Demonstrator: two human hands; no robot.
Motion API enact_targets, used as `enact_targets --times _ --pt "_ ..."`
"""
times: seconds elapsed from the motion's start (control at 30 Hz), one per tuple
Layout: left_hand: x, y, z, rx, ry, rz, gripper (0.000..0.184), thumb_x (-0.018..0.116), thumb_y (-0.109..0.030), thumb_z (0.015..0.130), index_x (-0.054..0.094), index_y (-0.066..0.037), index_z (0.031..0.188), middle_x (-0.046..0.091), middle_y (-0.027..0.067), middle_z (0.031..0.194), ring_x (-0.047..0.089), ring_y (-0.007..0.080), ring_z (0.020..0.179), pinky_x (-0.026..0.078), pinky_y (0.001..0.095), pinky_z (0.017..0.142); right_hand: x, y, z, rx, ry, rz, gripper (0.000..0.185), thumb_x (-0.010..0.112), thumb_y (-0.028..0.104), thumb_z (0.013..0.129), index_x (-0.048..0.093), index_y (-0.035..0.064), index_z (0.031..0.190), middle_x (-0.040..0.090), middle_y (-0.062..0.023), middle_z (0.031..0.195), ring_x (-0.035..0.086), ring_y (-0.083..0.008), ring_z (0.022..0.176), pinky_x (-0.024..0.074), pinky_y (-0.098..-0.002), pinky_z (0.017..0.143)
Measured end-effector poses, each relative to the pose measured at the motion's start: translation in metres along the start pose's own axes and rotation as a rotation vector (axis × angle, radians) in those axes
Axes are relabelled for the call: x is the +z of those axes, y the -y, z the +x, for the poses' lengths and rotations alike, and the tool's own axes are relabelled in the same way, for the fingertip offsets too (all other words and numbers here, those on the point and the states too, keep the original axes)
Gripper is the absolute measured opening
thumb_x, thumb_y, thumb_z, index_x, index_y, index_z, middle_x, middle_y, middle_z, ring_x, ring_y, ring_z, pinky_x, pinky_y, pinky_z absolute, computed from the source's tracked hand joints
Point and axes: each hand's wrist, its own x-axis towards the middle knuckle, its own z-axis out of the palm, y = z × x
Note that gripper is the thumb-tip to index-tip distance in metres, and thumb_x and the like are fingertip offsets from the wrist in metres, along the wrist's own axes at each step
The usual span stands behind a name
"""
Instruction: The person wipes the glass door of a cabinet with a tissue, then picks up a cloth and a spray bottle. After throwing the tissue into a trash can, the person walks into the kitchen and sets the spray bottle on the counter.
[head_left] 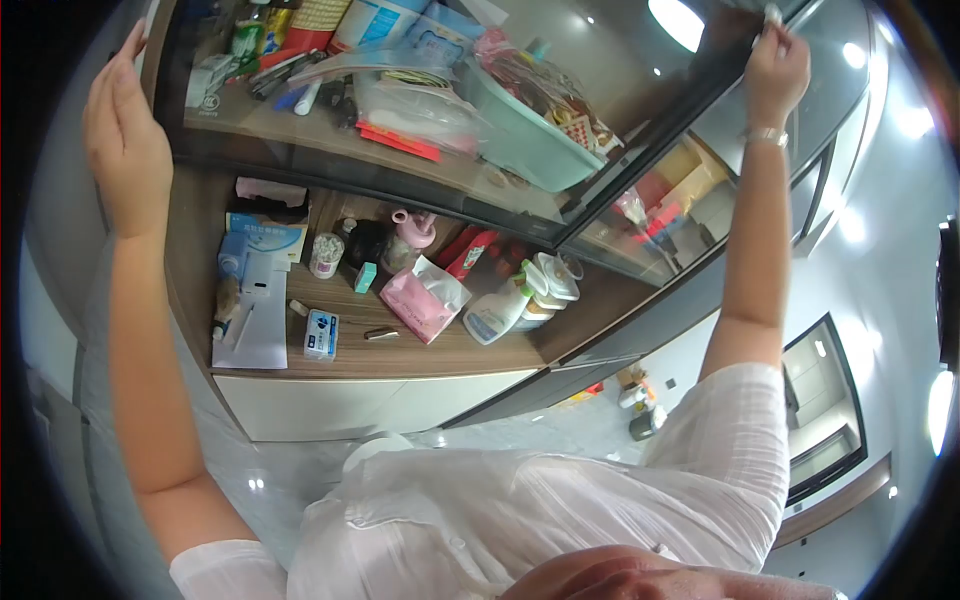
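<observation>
My left hand is raised at the left side of a wooden cabinet, fingers stretched out along its upright edge. My right hand is up at the top right, beside the dark frame of a glass door. Its fingers are closed in a pinch, and a small white bit shows at their tips, too small to name. Behind the glass sit a pale green basin full of small items, clear plastic bags, pens and bottles.
Below the glass, the open shelf holds a pink tissue pack, a white-and-green spray bottle, a cotton swab tub, a small blue-and-white box and papers. White drawers lie beneath. More items stand on the floor at right.
</observation>
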Motion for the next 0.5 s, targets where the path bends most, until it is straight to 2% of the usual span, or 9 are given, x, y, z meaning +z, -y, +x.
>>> enact_targets --times 0.07,0.13,0.2,0.3,0.33,0.37,0.4,0.43,0.5 --pt "-0.003 -0.002 0.0 -0.001 0.033 0.041 0.039 0.034 -0.019 0.107 0.063 -0.005 0.129 0.064 0.0106 0.129 0.058 0.0236 0.121 0.039 0.0336 0.105 -0.017 0.049 -0.044 -0.013 -0.002 0.138 0.006 0.065 0.006 0.087 0.063 0.0011 0.088 0.062 -0.0159 0.084 0.06 -0.0343 0.077 0.0483 -0.0395 0.072" --pt "-0.001 -0.005 0.0 -0.029 0.023 0.05 0.039 0.034 -0.02 0.107 0.063 -0.006 0.129 0.064 0.0102 0.128 0.058 0.024 0.121 0.039 0.0338 0.105 -0.04 0.106 -0.103 0.111 0.089 0.353 0.004 0.063 -0.001 0.085 0.06 0.0012 0.086 0.059 -0.0147 0.081 0.057 -0.0313 0.075 0.0459 -0.0387 0.069" --pt "-0.002 -0.006 -0.001 -0.001 0.016 0.07 0.038 0.036 -0.02 0.107 0.064 -0.006 0.128 0.065 0.0102 0.126 0.058 0.0249 0.119 0.04 0.034 0.104 -0.063 0.153 -0.164 -0.036 0.18 0.426 0.015 0.064 -0.007 0.079 0.059 0.0052 0.086 0.059 -0.0122 0.086 0.057 -0.0286 0.079 0.0432 -0.0389 0.07" --pt "0.001 -0.022 0.005 0.093 -0.09 0.019 0.033 0.041 -0.017 0.104 0.062 0.008 0.106 0.059 0.0236 0.093 0.054 0.0404 0.086 0.042 0.0486 0.079 -0.095 0.21 -0.2 -0.14 0.477 0.599 0.03 0.066 -0.007 0.071 0.063 0.0096 0.095 0.057 -0.0103 0.088 0.057 -0.0284 0.082 0.0422 -0.04 0.073" --pt "0.0 -0.024 0.001 0.062 -0.14 0.14 0.023 0.048 -0.009 0.1 0.063 0.005 0.109 0.06 0.0177 0.1 0.058 0.0336 0.094 0.046 0.0369 0.083 -0.09 0.208 -0.195 -0.207 0.48 0.598 0.032 0.066 -0.007 0.069 0.064 0.0098 0.097 0.058 -0.0102 0.088 0.057 -0.0286 0.081 0.042 -0.0404 0.072" --pt "-0.002 -0.031 0.002 0.057 -0.123 0.099 0.026 0.045 -0.011 0.101 0.063 0.005 0.11 0.06 0.0177 0.103 0.058 0.0329 0.095 0.045 0.0365 0.085 -0.083 0.203 -0.183 -0.271 0.483 0.593 0.035 0.066 -0.006 0.068 0.065 0.0101 0.099 0.058 -0.0101 0.088 0.057 -0.0288 0.08 0.0418 -0.0409 0.071" --pt "-0.003 -0.04 0.004 0.054 -0.109 0.057 0.03 0.042 -0.014 0.103 0.063 0.006 0.112 0.06 0.0178 0.105 0.057 0.0322 0.097 0.045 0.036 0.087 -0.081 0.195 -0.151 -0.302 0.718 0.412 0.037 0.065 -0.008 0.07 0.066 0.0103 0.103 0.06 -0.0097 0.088 0.056 -0.0276 0.077 0.0412 -0.0407 0.069" --pt "-0.004 -0.044 0.006 0.051 -0.094 0.013 0.033 0.039 -0.016 0.105 0.062 0.007 0.113 0.06 0.0179 0.107 0.057 0.0315 0.099 0.044 0.0356 0.089 -0.06 0.186 -0.127 -0.282 0.389 0.487 0.035 0.064 -0.007 0.075 0.066 0.0099 0.106 0.061 -0.0104 0.084 0.057 -0.0277 0.075 0.0403 -0.0404 0.066" --pt "-0.004 -0.033 0.005 0.036 -0.075 0.108 0.033 0.039 -0.015 0.104 0.062 0.007 0.112 0.06 0.0179 0.106 0.057 0.032 0.099 0.044 0.0362 0.09 -0.03 0.171 -0.065 -0.237 0.19 0.42 0.015 0.066 0.001 0.083 0.064 0.0066 0.097 0.062 -0.0132 0.082 0.059 -0.0321 0.079 0.044 -0.04 0.072"
